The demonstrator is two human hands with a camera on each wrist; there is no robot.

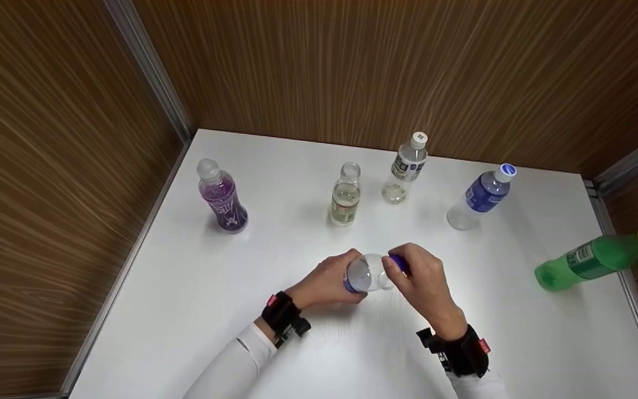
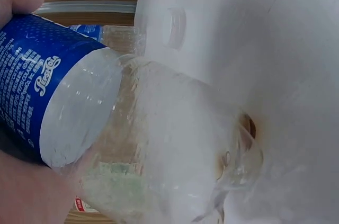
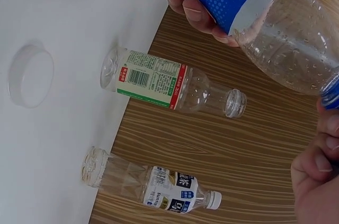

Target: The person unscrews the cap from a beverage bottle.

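A clear plastic bottle with a blue Pepsi label [image 2: 47,78] is held tilted over the white table, its neck toward the right. My left hand [image 1: 327,280] grips it around the label. At the neck, the thumb and fingers of my right hand [image 1: 423,285] pinch the blue cap [image 3: 331,92]. Droplets cling inside the clear shoulder [image 3: 288,38], which looks otherwise empty. Just beyond the hands, a small uncapped bottle with a green and red label [image 1: 345,199] stands upright.
Standing about are a purple bottle [image 1: 225,202], a white-capped bottle [image 1: 406,169], a blue-labelled bottle [image 1: 484,194] and a green yellow-capped bottle [image 1: 590,260]. A translucent round cap [image 3: 30,75] lies on the table [image 1: 197,310]. Wood-grain panels [image 1: 319,72] enclose the table.
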